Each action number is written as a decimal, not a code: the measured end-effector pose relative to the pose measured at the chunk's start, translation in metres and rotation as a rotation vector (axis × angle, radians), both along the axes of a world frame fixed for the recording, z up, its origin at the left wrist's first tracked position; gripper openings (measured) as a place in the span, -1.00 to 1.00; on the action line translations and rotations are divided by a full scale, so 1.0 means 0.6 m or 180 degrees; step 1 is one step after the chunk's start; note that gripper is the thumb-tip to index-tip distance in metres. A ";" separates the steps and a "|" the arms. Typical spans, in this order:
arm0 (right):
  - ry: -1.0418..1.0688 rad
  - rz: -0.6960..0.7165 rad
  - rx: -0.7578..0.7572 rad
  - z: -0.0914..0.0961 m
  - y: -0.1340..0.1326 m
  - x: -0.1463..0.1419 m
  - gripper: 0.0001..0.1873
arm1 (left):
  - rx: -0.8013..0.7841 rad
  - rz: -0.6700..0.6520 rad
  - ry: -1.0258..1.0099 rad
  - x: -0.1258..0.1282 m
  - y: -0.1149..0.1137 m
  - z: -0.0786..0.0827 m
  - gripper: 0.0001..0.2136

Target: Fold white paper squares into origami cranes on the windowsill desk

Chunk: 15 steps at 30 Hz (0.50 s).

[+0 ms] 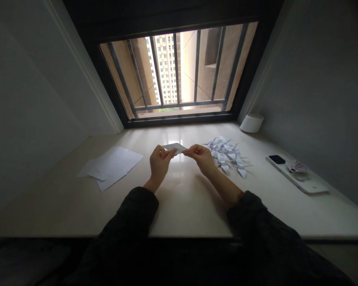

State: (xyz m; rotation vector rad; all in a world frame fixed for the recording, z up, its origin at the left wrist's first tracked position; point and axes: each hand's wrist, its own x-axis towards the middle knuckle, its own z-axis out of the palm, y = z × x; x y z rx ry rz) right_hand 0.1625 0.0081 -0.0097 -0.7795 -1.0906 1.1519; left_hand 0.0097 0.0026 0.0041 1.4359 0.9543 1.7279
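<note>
A small piece of folded white paper (176, 146) is held up over the middle of the white ledge, stretched between both hands. My left hand (162, 161) pinches its left side with thumb and fingers. At the right corner, my right hand (200, 155) is closed on the same paper. Just beyond my right hand lies a heap of folded paper cranes (225, 153), several of them with thin pointed tips sticking out. To the left of my left hand, a loose stack of white paper sheets (116, 165) lies flat.
On the right side of the ledge (185, 210) lies a white phone (304, 180) with a round cartoon grip on its back. A white round container (252, 123) stands in the far right corner. A barred window (179, 71) closes off the back, with walls at both sides.
</note>
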 end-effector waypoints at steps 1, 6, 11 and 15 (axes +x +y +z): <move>-0.0018 0.0004 -0.0003 0.000 0.000 0.000 -0.70 | -0.0029 -0.0001 -0.0019 -0.001 0.001 0.000 -0.52; -0.0012 -0.0042 0.0006 0.000 -0.001 -0.001 -0.73 | -0.0024 0.0038 0.0062 -0.008 0.004 -0.009 -0.65; 0.0030 -0.0019 0.0032 0.001 0.000 0.000 -0.76 | 0.0278 0.0021 0.0511 -0.012 0.000 -0.013 -0.74; 0.0011 0.0002 0.0015 0.001 0.001 0.001 -0.76 | 0.0370 0.0172 0.0593 -0.013 0.000 -0.010 -0.80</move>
